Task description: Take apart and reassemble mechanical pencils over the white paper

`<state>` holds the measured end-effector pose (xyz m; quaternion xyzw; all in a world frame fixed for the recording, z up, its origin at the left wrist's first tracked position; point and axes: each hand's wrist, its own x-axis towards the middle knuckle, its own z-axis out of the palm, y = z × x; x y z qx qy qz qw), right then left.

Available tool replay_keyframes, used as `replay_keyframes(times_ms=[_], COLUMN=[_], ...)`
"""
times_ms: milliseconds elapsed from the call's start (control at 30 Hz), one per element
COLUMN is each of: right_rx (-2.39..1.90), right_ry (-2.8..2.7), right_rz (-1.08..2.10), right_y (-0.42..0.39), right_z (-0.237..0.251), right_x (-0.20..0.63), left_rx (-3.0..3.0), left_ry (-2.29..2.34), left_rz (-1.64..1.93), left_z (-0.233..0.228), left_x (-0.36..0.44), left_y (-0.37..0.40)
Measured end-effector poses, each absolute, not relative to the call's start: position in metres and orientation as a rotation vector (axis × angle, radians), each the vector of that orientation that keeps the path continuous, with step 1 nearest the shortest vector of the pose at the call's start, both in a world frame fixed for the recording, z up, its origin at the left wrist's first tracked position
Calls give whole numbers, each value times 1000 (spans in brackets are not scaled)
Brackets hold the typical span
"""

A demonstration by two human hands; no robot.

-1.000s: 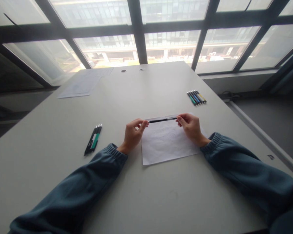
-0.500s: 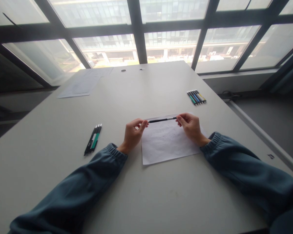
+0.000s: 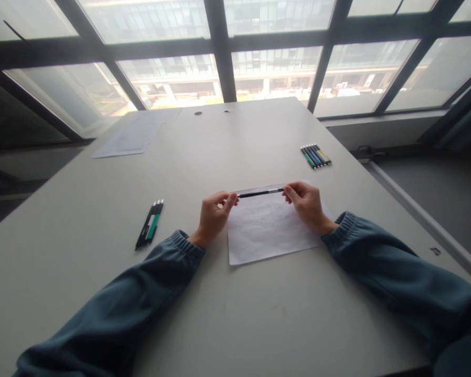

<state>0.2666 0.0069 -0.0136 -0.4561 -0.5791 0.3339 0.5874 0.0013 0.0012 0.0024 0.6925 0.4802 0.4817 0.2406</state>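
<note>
A slim black pen (image 3: 260, 193) with a pale band spans the gap between my two hands, nearly level. My left hand (image 3: 215, 213) pinches one end between thumb and fingers. At the other end, the thumb and fingers of my right hand (image 3: 306, 205) are closed on it. Below the pen lies a sheet of white paper (image 3: 270, 235) with faint marks, its right part covered by my right hand and wrist. To the left of my left hand, a small group of black pens (image 3: 149, 225), one with a green label, lies side by side.
Several pens (image 3: 316, 156) with green, blue and yellow labels lie in a row on the right of the white table (image 3: 220, 314). More paper sheets (image 3: 125, 133) rest at the far left. Large windows (image 3: 275, 68) stand behind the table's far edge.
</note>
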Motion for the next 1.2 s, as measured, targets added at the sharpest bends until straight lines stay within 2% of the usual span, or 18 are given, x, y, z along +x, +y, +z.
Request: replay_keyframes(times_ms=[1200], right_rx=[-1078], right_ry=[-1372], right_rz=[774], right_y=[5], right_z=[-10], right_x=[266], left_rx=[1941], left_ry=[1340], left_rz=[1296], left_z=[6], left_x=[3], left_y=[-1])
